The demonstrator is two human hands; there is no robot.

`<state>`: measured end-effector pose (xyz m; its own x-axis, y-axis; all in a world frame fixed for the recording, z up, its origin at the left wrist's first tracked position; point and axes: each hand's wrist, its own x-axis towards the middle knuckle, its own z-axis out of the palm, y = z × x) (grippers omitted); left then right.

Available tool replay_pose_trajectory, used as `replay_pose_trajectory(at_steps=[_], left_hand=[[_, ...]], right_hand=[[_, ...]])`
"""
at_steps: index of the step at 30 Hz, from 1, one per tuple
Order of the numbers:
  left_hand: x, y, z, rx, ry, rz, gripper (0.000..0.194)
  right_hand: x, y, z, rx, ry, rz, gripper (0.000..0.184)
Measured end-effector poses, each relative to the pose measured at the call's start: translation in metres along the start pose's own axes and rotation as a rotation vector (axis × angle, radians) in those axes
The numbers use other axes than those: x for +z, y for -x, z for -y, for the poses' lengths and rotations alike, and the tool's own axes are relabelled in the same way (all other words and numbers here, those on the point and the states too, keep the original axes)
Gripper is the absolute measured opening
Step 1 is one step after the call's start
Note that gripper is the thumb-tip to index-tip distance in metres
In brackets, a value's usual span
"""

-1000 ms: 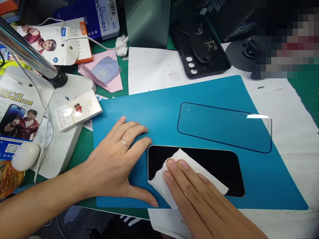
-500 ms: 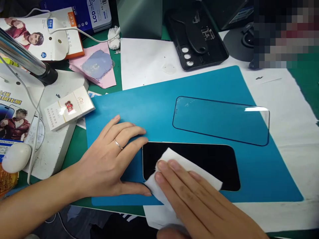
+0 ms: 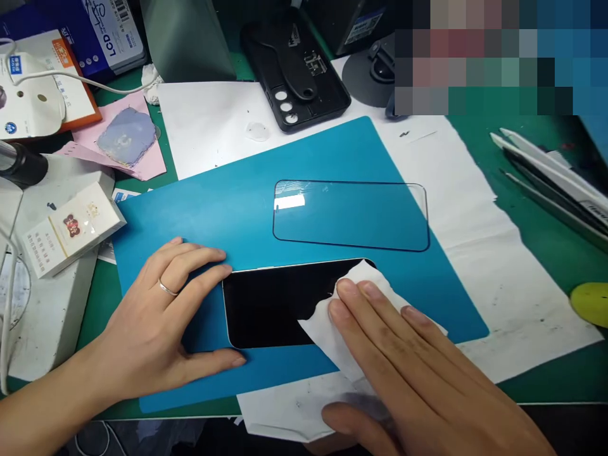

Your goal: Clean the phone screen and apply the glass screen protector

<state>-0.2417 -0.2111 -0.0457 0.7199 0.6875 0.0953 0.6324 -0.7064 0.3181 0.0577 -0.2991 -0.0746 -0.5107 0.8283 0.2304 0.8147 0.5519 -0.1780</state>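
A black phone [image 3: 270, 304] lies screen up on a blue mat [image 3: 228, 209]. My left hand [image 3: 156, 323] rests flat on the mat with fingers spread, its fingertips and thumb against the phone's left end; a ring is on one finger. My right hand [image 3: 408, 361] lies flat, fingers together, pressing a white wipe [image 3: 327, 326] onto the right half of the screen. A clear glass screen protector [image 3: 351, 215] with a dark rim lies on the mat just beyond the phone.
A black phone case [image 3: 294, 69] lies at the back on white paper [image 3: 470, 253]. At the left are a small white box [image 3: 71, 228], a pink sheet [image 3: 118, 136] and retail packs. Thin tools [image 3: 551, 177] and a yellow object [image 3: 591, 304] sit at the right.
My right hand has slid the wipe from the phone's left end to its right half. The view has swung right, so everything sits further left. My left hand stays at the phone's left end.
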Motion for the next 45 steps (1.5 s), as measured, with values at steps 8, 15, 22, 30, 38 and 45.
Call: replay_pose_trajectory(at_steps=[8,15,22,30,38,45], left_hand=[[-0.003,0.0,-0.003,-0.029,0.021,0.026,0.074],[-0.004,0.0,-0.002,-0.023,0.005,0.025,0.068],[-0.004,0.0,-0.002,-0.016,-0.004,0.05,0.069],[-0.003,0.001,-0.002,-0.02,0.009,0.054,0.069],[-0.002,0.001,-0.002,-0.024,0.006,0.051,0.068],[-0.001,0.002,0.0,-0.028,0.007,0.029,0.065]], right_hand=[[0.006,-0.039,0.018,-0.041,-0.052,-0.038,0.08],[0.012,-0.049,0.018,-0.047,-0.057,-0.045,0.071],[0.012,-0.029,0.008,-0.096,-0.001,0.0,0.073],[0.014,-0.048,0.009,-0.104,0.029,-0.027,0.075],[0.012,-0.03,0.007,-0.129,0.081,-0.012,0.077],[0.029,-0.066,0.062,0.051,-0.082,-0.182,0.072]])
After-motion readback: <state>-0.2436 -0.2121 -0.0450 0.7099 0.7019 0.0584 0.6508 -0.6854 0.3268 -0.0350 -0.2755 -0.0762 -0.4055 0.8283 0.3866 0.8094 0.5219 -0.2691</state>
